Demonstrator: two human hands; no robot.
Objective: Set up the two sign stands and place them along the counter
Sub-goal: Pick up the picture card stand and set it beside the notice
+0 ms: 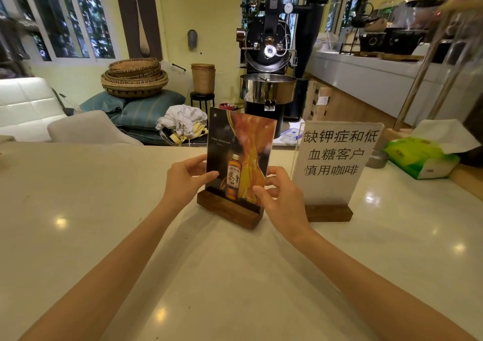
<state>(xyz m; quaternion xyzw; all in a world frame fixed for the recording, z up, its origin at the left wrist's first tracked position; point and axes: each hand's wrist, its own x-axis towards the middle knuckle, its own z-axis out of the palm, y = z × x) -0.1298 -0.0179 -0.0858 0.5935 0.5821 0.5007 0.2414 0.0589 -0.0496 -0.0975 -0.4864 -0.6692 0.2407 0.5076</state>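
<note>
Two sign stands are upright on the pale counter (104,210). The whisky-advert sign (240,142), a clear panel with a bottle picture, sits in a dark wooden base (227,210) at the centre. My left hand (187,176) pinches the panel's left edge, thumb in front. My right hand (282,194) grips its lower right edge. Just to the right stands the white sign with black Chinese characters (337,163) in its own wooden base (329,213), and neither hand touches it.
A green tissue pack (420,157) and a small metal cup (377,159) lie at the counter's right end. Beyond the counter stand a black coffee roaster (269,53), stacked baskets (134,76) on cushions, and a white sofa (26,105).
</note>
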